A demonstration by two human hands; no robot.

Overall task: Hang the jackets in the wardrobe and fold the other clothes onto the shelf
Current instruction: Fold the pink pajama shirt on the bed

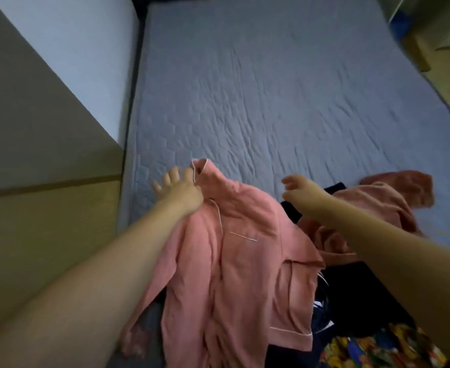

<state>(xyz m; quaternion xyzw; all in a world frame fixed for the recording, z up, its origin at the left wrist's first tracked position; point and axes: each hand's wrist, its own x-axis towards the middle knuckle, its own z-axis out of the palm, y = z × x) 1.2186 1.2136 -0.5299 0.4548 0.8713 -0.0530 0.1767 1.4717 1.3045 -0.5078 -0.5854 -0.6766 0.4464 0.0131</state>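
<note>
One pink shirt (pixel 231 261) with white piping, lower centre of frame, on the bed (pixel 271 88); long axis ran from collar at mid-left down to bottom edge, hem cut off. Left hand (pixel 177 188) pinched the collar, other fingers spread. Right hand (pixel 298 188) hovered right of centre, fingers loosely spread, held nothing. One second pink garment (pixel 383 205) crumpled at right. Dark clothes (pixel 351 296) underneath, count unclear. One patterned fabric (pixel 372 346) at bottom right, blurred.
</note>
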